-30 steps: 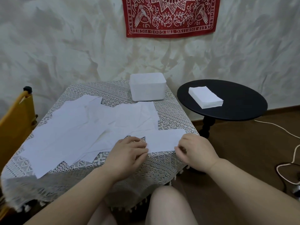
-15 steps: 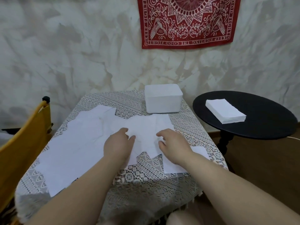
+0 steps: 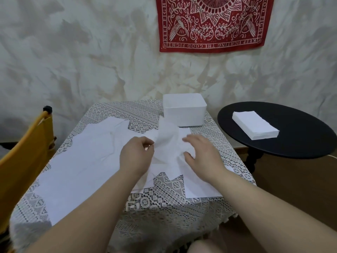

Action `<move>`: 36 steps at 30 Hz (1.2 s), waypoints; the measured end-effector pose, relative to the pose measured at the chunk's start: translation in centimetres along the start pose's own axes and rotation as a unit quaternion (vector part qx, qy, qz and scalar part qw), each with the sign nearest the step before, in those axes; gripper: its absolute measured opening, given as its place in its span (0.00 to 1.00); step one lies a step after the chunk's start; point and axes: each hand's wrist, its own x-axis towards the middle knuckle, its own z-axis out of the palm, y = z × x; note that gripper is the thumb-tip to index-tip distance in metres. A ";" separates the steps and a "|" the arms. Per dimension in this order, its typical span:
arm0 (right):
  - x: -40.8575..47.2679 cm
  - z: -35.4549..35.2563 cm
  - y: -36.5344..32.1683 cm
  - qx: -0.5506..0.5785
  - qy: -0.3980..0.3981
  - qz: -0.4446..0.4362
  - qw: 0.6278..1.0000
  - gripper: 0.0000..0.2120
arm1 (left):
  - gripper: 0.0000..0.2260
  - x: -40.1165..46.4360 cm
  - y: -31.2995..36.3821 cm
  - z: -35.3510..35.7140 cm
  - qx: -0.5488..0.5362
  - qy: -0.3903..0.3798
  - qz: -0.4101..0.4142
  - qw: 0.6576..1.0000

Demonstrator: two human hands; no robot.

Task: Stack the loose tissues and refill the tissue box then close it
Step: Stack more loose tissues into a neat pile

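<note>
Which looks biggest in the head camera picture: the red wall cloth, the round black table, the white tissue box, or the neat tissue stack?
1. Red patterned wall cloth, partly cut off at the top
2. Round black side table, a close second
3. White plastic tissue box
4. Neat stack of white tissues, though it sits slightly nearer than the box, so that gap is unsure

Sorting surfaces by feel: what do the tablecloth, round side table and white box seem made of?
Tablecloth: openwork lace, likely cotton or synthetic; patterned holes show. Round side table: matte black, probably painted wood; turned leg. White box: smooth, faintly translucent walls, likely plastic.
</note>
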 end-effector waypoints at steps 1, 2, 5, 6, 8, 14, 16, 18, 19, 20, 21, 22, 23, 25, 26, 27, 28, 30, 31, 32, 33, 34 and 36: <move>0.2 -0.4 -0.3 -0.002 0.020 0.000 1.000 0.24 | 0.05 -0.2 0.2 -0.5 -0.005 0.009 0.023 1.000; 0.5 -0.9 -0.6 -0.008 0.035 0.003 0.999 0.27 | 0.04 -0.4 0.5 -0.9 -0.016 0.011 0.042 0.999; 1.2 -2.4 -1.6 -0.051 0.077 -0.006 0.996 0.35 | 0.05 -1.3 1.4 -2.3 -0.043 -0.005 0.083 0.996; 1.4 -2.8 -1.7 -0.057 0.083 -0.016 0.995 0.36 | 0.06 -1.6 1.7 -2.7 -0.038 -0.008 0.100 0.994; 1.8 -3.8 -1.7 -0.035 0.048 -0.026 0.998 0.32 | 0.06 -2.0 2.0 -3.3 -0.034 -0.006 0.128 0.991; 0.0 -6.2 -0.5 0.028 0.059 0.007 0.998 0.06 | 0.07 -2.7 3.0 -4.3 -0.065 0.002 0.116 0.991; -0.9 -6.6 0.4 0.003 0.072 -0.034 0.997 0.06 | 0.07 -2.9 3.4 -3.9 -0.060 -0.013 0.107 0.992; -1.6 -6.9 1.4 -0.027 0.055 -0.045 0.997 0.06 | 0.06 -3.3 3.8 -3.2 -0.056 -0.030 0.106 0.992; -1.9 -7.0 1.9 -0.041 0.049 -0.034 0.997 0.06 | 0.06 -3.5 4.1 -2.7 -0.050 -0.038 0.108 0.992; -2.1 -7.4 2.4 -0.052 0.051 -0.019 0.997 0.06 | 0.06 -3.6 4.4 -2.2 -0.044 -0.042 0.110 0.992; -2.2 -7.8 2.7 -0.059 0.062 -0.001 0.996 0.06 | 0.05 -3.6 4.9 -1.8 -0.043 -0.040 0.111 0.992; -2.3 -8.3 2.9 -0.058 0.081 0.016 0.995 0.05 | 0.04 -3.5 5.4 -1.6 -0.050 -0.030 0.111 0.992; -2.4 -8.9 3.0 -0.050 0.107 0.026 0.993 0.04 | 0.03 -3.4 6.1 -1.4 -0.062 -0.014 0.112 0.992; -3.0 -9.9 3.5 -0.034 0.165 0.018 0.985 0.03 | 0.02 -3.5 7.4 -1.0 -0.087 0.013 0.120 0.989; -3.6 -10.2 3.9 -0.034 0.180 0.006 0.983 0.03 | 0.02 -3.8 7.7 -0.7 -0.092 0.013 0.126 0.988; -4.3 -10.2 4.5 -0.039 0.180 -0.004 0.983 0.04 | 0.03 -4.4 7.8 -0.3 -0.087 0.003 0.133 0.987; -5.3 -10.0 5.1 -0.042 0.170 -0.013 0.984 0.05 | 0.03 -5.1 7.5 0.3 -0.073 -0.015 0.139 0.987; -7.4 -9.1 6.3 -0.040 0.126 -0.022 0.991 0.05 | 0.05 -6.8 6.1 1.4 -0.038 -0.064 0.141 0.987; -8.4 -8.6 6.8 -0.041 0.097 -0.024 0.994 0.05 | 0.05 -7.6 5.3 1.9 -0.017 -0.085 0.140 0.986; -9.4 -8.0 7.1 -0.046 0.069 -0.026 0.996 0.05 | 0.04 -8.2 4.5 2.3 0.003 -0.100 0.142 0.985; -10.2 -7.4 7.4 -0.052 0.048 -0.028 0.997 0.05 | 0.04 -8.8 3.8 2.7 0.019 -0.110 0.148 0.983; -10.9 -6.9 7.6 -0.053 0.037 -0.030 0.997 0.05 | 0.04 -9.2 3.4 2.9 0.027 -0.117 0.156 0.980; -11.7 -6.2 8.0 -0.051 0.032 -0.035 0.998 0.05 | 0.04 -9.8 3.0 3.0 0.033 -0.121 0.177 0.976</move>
